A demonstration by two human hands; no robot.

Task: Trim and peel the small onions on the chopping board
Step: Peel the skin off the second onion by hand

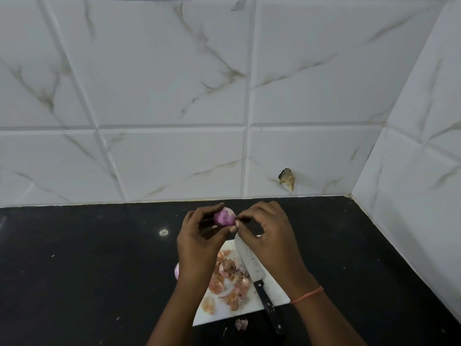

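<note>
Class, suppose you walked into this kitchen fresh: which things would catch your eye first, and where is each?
First, the purple onion held up over the black counter, gripped by the left hand while the right hand pinches at its skin. Next, the pile of peels on the white chopping board, with the knife lying beside them.

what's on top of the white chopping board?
On the white chopping board: a pile of pinkish onion skins and a black-handled knife. Both forearms cover parts of it; anything beneath them is hidden.
</note>
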